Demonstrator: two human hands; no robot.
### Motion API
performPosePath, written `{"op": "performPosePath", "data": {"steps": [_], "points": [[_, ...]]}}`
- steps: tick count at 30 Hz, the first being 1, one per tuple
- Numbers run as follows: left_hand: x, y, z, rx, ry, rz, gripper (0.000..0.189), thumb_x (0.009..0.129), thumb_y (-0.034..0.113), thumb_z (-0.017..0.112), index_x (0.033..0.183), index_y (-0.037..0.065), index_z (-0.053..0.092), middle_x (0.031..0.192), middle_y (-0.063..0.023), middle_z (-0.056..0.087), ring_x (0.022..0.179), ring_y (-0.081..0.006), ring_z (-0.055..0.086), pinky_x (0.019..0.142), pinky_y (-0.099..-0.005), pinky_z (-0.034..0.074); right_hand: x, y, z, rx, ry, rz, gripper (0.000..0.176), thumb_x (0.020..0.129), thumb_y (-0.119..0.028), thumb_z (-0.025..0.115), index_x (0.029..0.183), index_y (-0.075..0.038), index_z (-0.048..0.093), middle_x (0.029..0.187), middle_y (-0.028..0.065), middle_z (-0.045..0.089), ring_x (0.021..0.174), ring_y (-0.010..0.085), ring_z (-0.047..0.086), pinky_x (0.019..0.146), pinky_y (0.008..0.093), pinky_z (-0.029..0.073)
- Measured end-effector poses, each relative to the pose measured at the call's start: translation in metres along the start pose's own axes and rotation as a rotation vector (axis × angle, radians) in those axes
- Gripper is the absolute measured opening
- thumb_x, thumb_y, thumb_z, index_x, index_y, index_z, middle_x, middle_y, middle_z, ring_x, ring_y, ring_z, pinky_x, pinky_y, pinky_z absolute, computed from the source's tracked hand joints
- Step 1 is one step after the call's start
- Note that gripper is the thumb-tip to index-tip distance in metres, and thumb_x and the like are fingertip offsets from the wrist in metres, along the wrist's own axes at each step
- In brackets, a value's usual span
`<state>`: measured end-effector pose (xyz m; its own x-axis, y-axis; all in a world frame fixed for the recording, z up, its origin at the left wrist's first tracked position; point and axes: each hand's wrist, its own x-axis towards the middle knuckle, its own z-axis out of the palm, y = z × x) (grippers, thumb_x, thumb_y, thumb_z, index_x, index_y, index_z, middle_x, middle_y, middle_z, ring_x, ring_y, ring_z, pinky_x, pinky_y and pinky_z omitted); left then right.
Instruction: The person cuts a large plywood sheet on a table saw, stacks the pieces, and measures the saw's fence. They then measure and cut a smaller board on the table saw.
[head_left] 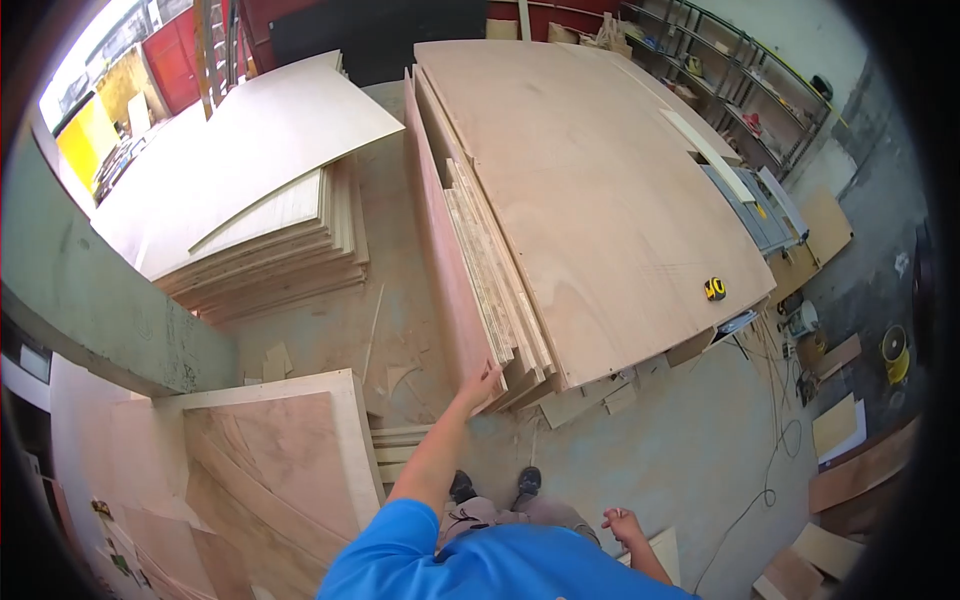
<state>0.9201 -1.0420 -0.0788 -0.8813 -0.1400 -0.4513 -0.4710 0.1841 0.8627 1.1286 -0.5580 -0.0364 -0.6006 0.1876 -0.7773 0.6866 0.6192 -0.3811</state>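
Note:
My left hand [480, 384] reaches forward to the near end of a thin pinkish plywood sheet [440, 235] standing on edge. The fingers are closed at its corner. Beside that sheet, several more boards [485, 265] stand upright against the side of a large plywood-topped worktable [610, 200]. My right hand [625, 526] hangs low by my right side, away from the table. Its fingers are loosely bent and somewhat apart, with nothing visible in them.
A stack of plywood sheets [270, 160] stands at the left. A wooden frame panel [270, 440] lies near left, below a concrete pillar [100, 260]. A yellow tape measure [714, 289] rests on the worktable. A cable [765, 495] and offcuts [840, 480] lie on the right floor.

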Motion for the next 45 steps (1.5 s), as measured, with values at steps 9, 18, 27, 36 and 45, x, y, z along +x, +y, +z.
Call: {"op": "performPosePath", "data": {"steps": [9, 18, 27, 36, 45], "points": [[-0.202, -0.224, 0.035, 0.441, -0.244, -0.693, 0.058, 0.092, 0.055, 0.055, 0.12, 0.006, 0.068, 0.102, -0.0221, 0.07, 0.096, -0.0329, 0.069, 0.08, -0.0438, 0.055, 0.05, 0.08, -0.064, 0.204, 0.048, 0.066, 0.034, 0.097, -0.038, 0.054, 0.106, -0.007, 0.064, 0.08, 0.0109, 0.07, 0.044, 0.0124, 0.043, 0.04, 0.0318, 0.036], [-0.211, -0.156, 0.152, 0.582, -0.541, -0.535, 0.044, 0.093, 0.04, 0.061, 0.125, 0.01, 0.065, 0.099, -0.0161, 0.071, 0.087, -0.0313, 0.071, 0.069, -0.0452, 0.06, 0.108, 0.241, -0.16, 0.609, 0.026, 0.345, 0.041, 0.099, -0.04, 0.05, 0.105, 0.0, 0.058, 0.079, 0.018, 0.067, 0.04, 0.0134, 0.039, 0.038, 0.0309, 0.034], [0.042, 0.182, 0.401, 0.532, -0.405, 0.341, 0.041, 0.096, 0.042, 0.057, 0.104, 0.003, 0.07, 0.072, -0.0119, 0.07, 0.072, -0.0237, 0.069, 0.072, -0.0371, 0.053, 0.124, 0.321, -0.236, 1.084, 0.457, 0.342, 0.033, 0.1, -0.029, 0.046, 0.11, 0.0, 0.058, 0.08, 0.0118, 0.063, 0.052, 0.0145, 0.045, 0.045, 0.0306, 0.04], [0.195, 0.383, 0.585, 0.732, 0.209, 0.779, 0.07, 0.088, 0.034, 0.069, 0.147, 0.011, 0.039, 0.145, -0.0285, 0.04, 0.127, -0.0461, 0.046, 0.105, -0.0484, 0.042, 0.142, 0.454, -0.046, -0.117, 0.38, -0.022, 0.036, 0.094, -0.036, 0.056, 0.109, -0.005, 0.066, 0.075, 0.0136, 0.066, 0.064, 0.0272, 0.063, 0.059, 0.0424, 0.052], [0.282, 0.433, 0.68, 0.719, 0.368, 0.542, 0.083, 0.081, 0.039, 0.075, 0.147, 0.007, 0.036, 0.14, -0.0236, 0.042, 0.134, -0.0394, 0.037, 0.114, -0.0501, 0.027, 0.211, 0.29, -0.286, 0.646, 0.403, 0.499, 0.037, 0.091, -0.038, 0.058, 0.097, -0.003, 0.069, 0.08, 0.0172, 0.068, 0.074, 0.0319, 0.066, 0.069, 0.0458, 0.052]]}}
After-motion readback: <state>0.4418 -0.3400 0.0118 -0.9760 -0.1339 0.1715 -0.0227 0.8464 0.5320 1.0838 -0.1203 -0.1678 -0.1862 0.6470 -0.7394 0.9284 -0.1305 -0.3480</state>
